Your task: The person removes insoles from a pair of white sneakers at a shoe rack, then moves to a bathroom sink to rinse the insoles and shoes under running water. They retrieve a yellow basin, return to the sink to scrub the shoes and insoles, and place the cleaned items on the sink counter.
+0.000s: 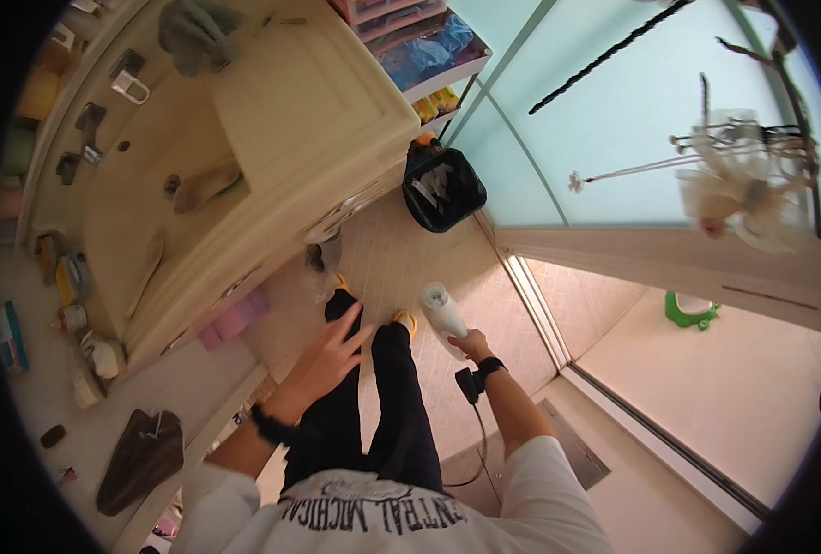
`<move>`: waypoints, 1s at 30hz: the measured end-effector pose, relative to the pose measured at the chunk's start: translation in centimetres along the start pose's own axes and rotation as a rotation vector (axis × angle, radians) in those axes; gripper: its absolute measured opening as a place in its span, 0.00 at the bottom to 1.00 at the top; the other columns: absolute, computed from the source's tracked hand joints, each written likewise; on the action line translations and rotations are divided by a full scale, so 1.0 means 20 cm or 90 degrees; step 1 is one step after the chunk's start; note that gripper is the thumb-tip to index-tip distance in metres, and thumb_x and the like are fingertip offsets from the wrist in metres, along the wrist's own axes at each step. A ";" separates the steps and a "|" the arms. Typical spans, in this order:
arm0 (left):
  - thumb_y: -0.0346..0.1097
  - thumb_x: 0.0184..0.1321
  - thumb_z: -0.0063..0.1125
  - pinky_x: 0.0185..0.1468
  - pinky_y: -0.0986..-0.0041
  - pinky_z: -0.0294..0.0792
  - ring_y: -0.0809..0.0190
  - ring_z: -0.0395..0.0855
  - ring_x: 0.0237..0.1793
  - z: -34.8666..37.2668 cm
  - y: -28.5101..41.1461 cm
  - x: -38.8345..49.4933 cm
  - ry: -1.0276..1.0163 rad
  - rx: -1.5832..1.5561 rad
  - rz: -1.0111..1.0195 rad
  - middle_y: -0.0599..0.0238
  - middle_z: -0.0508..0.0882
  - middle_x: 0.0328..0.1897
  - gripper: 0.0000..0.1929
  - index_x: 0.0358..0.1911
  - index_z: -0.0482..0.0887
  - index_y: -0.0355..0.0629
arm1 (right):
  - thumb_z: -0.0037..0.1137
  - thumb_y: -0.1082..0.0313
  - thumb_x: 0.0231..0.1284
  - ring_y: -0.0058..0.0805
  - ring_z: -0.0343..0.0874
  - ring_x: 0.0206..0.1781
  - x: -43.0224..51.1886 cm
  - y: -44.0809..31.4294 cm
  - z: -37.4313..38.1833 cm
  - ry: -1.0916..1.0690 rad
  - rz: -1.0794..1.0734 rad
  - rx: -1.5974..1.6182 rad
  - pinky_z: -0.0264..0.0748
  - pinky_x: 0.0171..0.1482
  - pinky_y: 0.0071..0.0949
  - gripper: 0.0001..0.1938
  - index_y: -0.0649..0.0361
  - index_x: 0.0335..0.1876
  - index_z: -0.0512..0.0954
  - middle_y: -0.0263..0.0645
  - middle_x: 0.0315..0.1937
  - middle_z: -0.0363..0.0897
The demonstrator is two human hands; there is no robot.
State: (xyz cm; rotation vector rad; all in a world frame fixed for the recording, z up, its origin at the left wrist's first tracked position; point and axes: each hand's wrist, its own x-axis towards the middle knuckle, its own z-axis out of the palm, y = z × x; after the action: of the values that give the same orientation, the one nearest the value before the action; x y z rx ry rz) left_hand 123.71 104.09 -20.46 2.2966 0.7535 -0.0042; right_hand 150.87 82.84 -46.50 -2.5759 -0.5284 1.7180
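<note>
My right hand grips a white cylindrical container near its lower end. Its round top tilts away from me over the tiled floor, and its exact kind is hard to tell. In front of my left leg hovers my left hand, fingers spread, with nothing in it. Left of that hand stands a cream washbasin counter, with a sink basin on its far side. A black strap with a small device and a cable sits around my right wrist.
A black-lined waste bin stands past the counter's corner, beside a shelf cart. Frosted glass panels and a sliding-door track run along the right. A green potty-like item lies beyond. A dark brown pouch-like item rests at lower left.
</note>
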 end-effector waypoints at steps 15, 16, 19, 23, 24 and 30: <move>0.33 0.55 0.63 0.55 0.66 0.70 0.49 0.78 0.53 0.59 -0.65 -0.70 -0.051 -0.100 -0.527 0.46 0.74 0.60 0.17 0.48 0.80 0.35 | 0.65 0.57 0.53 0.23 0.73 0.33 1.58 0.20 0.23 0.204 -0.028 0.754 0.74 0.32 0.26 0.17 0.60 0.42 0.76 0.32 0.32 0.74; 0.33 0.55 0.63 0.55 0.66 0.70 0.49 0.78 0.52 0.60 -0.66 -0.68 -0.058 -0.112 -0.526 0.48 0.74 0.60 0.17 0.49 0.80 0.36 | 0.65 0.58 0.54 0.23 0.73 0.35 1.61 0.18 0.25 0.206 -0.034 0.771 0.74 0.33 0.26 0.16 0.60 0.42 0.76 0.32 0.34 0.74; 0.34 0.56 0.62 0.57 0.65 0.69 0.47 0.77 0.54 0.63 -0.68 -0.65 -0.066 -0.126 -0.520 0.50 0.74 0.60 0.17 0.48 0.80 0.38 | 0.62 0.61 0.58 0.24 0.75 0.41 1.66 0.13 0.32 0.180 -0.061 0.806 0.76 0.40 0.25 0.16 0.60 0.46 0.74 0.33 0.39 0.75; 0.36 0.57 0.61 0.59 0.64 0.68 0.46 0.74 0.58 0.58 -0.64 -0.65 -0.082 -0.101 -0.488 0.50 0.75 0.59 0.16 0.48 0.81 0.38 | 0.58 0.66 0.60 0.25 0.77 0.39 1.63 0.10 0.36 0.159 -0.061 0.948 0.79 0.40 0.24 0.17 0.62 0.53 0.71 0.37 0.43 0.76; 0.36 0.58 0.61 0.60 0.64 0.67 0.46 0.74 0.58 0.55 -0.62 -0.65 -0.077 -0.111 -0.485 0.50 0.75 0.59 0.16 0.48 0.81 0.38 | 0.57 0.69 0.59 0.27 0.77 0.36 1.60 0.10 0.36 0.138 -0.062 0.918 0.79 0.38 0.25 0.19 0.65 0.55 0.69 0.39 0.41 0.76; 0.36 0.58 0.58 0.57 0.65 0.69 0.47 0.76 0.55 0.31 -0.47 -0.68 -0.001 -0.086 -0.404 0.48 0.79 0.53 0.15 0.46 0.81 0.36 | 0.62 0.75 0.46 0.38 0.80 0.34 1.09 0.16 0.28 0.137 0.030 0.630 0.81 0.30 0.32 0.34 0.69 0.62 0.60 0.50 0.39 0.77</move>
State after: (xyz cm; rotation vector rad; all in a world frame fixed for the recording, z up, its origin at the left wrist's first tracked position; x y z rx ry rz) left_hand 108.74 98.65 -28.18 1.8466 1.4023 -0.2365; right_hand 154.33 84.88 -68.91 -1.9710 0.3311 1.2019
